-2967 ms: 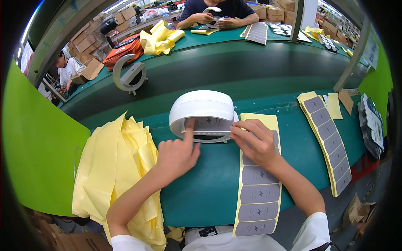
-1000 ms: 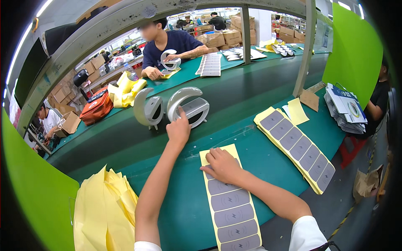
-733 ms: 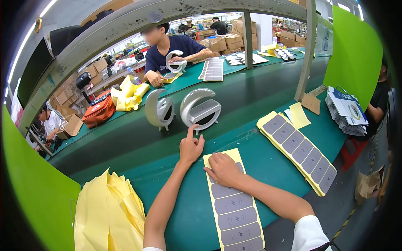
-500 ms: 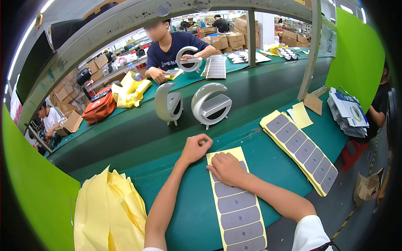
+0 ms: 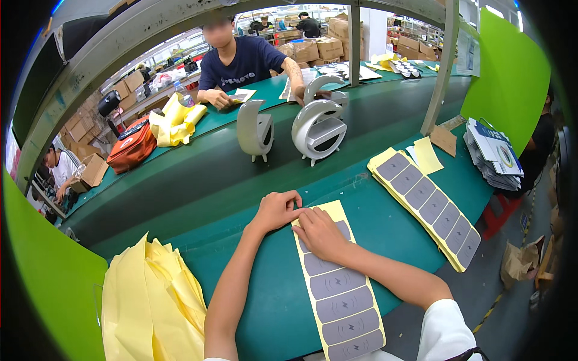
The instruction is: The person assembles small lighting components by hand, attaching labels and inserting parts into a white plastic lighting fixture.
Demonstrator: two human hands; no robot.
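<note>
Grey sticker strip (image 5: 343,298) at counter (image 5: 265,313) near edge; right hand (image 5: 322,234) curled on it, left hand (image 5: 278,212) half-curled alongside; can't tell grips.

The label sheet (image 5: 335,210) is pale yellow, its grey labels (image 5: 345,305) each printed with a dark bolt between curved lines. The bench (image 5: 274,289) is deep green, the side panels (image 5: 512,90) lime (the loudest colour here), the bag (image 5: 131,147) orange, the floor tape (image 5: 489,311) striped yellow and black.

Head-worn fisheye view, downward from near above the hands (image 5: 277,212)
</note>
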